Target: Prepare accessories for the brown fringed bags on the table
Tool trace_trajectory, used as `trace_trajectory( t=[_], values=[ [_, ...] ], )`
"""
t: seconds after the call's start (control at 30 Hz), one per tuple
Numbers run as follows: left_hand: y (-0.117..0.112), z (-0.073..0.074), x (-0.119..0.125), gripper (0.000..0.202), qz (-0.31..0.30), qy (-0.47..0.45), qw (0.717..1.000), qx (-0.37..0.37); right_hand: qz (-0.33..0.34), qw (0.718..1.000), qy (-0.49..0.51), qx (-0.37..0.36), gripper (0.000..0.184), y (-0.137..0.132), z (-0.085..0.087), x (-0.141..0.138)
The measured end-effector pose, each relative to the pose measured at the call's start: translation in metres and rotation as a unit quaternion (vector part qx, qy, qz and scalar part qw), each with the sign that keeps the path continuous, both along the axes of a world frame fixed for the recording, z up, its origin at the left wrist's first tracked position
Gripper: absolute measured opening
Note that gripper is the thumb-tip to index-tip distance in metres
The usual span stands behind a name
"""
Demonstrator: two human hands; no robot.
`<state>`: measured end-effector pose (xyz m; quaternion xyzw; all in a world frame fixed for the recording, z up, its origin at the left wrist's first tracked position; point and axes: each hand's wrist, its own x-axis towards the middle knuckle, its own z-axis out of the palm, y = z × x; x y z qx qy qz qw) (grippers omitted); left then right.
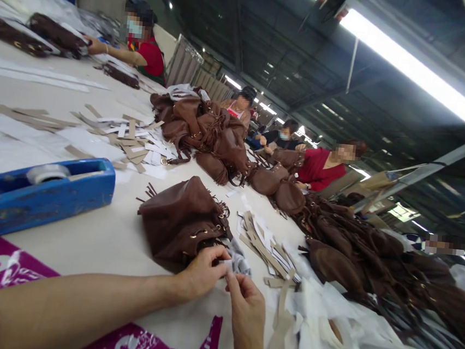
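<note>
A brown leather-look bag (182,219) with gold eyelets and a tasselled drawstring lies on its side in front of me. Grey lining (241,259) spills from its open mouth on the right. At that mouth, my left hand (204,270) pinches a small whitish tag (227,262) between thumb and fingers. My right hand (247,302) is closed in a pinch just right of it, fingertips almost meeting the left ones. What the right fingertips grip is too small to make out.
A blue tape dispenser (41,194) stands left. Purple printed plastic (134,343) lies under my forearm. Paper and card strips (265,243) are scattered about. White plastic bags (341,322) sit right. Brown bags (208,128) pile up beyond, with several co-workers around the table.
</note>
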<state>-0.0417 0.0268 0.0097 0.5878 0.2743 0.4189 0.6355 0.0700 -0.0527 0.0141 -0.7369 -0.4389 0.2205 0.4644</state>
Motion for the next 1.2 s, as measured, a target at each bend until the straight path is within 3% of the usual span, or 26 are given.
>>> trace_trajectory(
  t=[0.17,0.33,0.43,0.5,0.77,0.9,1.03,1.13,1.2],
  values=[
    [-0.003,0.006,-0.004,0.005,-0.029,-0.009,1.000,-0.005,-0.022,1.000,0.017,-0.002,0.042,0.002,0.003,0.000],
    [-0.003,0.011,-0.007,0.007,-0.050,0.010,0.999,0.012,0.018,0.997,0.076,-0.006,0.040,-0.006,0.011,0.004],
    [-0.002,0.012,-0.006,0.011,-0.064,0.000,0.998,-0.026,0.056,0.988,0.141,0.010,0.034,-0.011,0.008,0.008],
    [-0.002,0.012,-0.005,0.013,-0.078,-0.009,0.995,-0.066,0.045,0.987,0.149,0.029,0.039,-0.012,0.003,0.009],
    [-0.002,0.013,-0.003,0.018,-0.112,0.001,0.978,-0.175,-0.008,0.998,0.023,0.057,0.031,-0.006,-0.006,0.008],
    [0.001,0.014,-0.004,0.020,-0.133,0.012,0.971,-0.199,0.000,0.998,0.006,0.070,0.033,-0.006,-0.003,0.007],
    [0.009,0.017,-0.007,0.024,-0.156,0.018,0.961,-0.227,0.025,0.992,-0.084,0.089,0.038,-0.003,-0.005,0.013],
    [0.016,0.017,-0.010,0.028,-0.197,0.024,0.947,-0.252,0.053,0.970,-0.212,0.106,0.033,-0.001,-0.005,0.019],
    [0.021,0.017,-0.012,0.030,-0.226,0.027,0.936,-0.268,0.063,0.930,-0.337,0.130,0.029,-0.001,0.001,0.021]
  ],
)
